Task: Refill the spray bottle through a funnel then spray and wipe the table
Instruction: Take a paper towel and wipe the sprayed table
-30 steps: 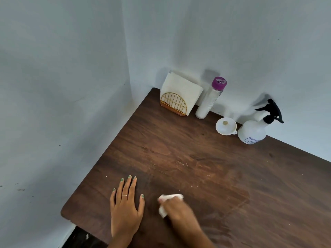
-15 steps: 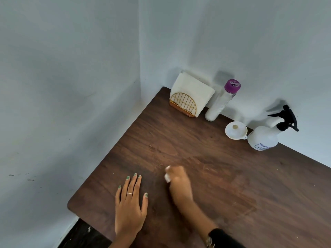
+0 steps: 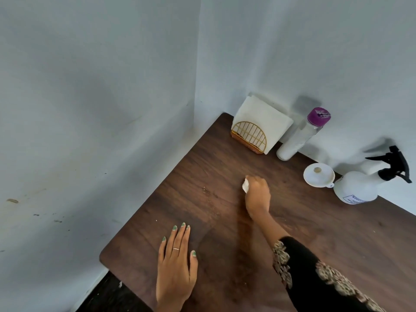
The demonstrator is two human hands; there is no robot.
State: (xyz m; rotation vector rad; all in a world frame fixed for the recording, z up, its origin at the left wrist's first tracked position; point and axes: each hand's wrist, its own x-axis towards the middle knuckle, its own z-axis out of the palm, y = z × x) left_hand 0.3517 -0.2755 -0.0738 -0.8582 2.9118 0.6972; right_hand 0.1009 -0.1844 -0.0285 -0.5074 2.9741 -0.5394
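Wooden table (image 3: 326, 239), dark brown, set in wall corner. Right hand (image 3: 257, 194) mid-table, fingers curled round white tissue wad (image 3: 245, 185), pressing it on surface. Left hand (image 3: 176, 266) flat near front edge, fingers straight, palm down. Spray bottle (image 3: 360, 184) upright at back right by wall, black trigger head on. White funnel (image 3: 318, 175) just left of it. Napkin holder (image 3: 253, 134) in corner; purple-capped bottle (image 3: 301, 134) beside.

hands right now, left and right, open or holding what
Left hand: open, fingers flat on the table.
Right hand: fingers curled round a white tissue, pressed to the table.
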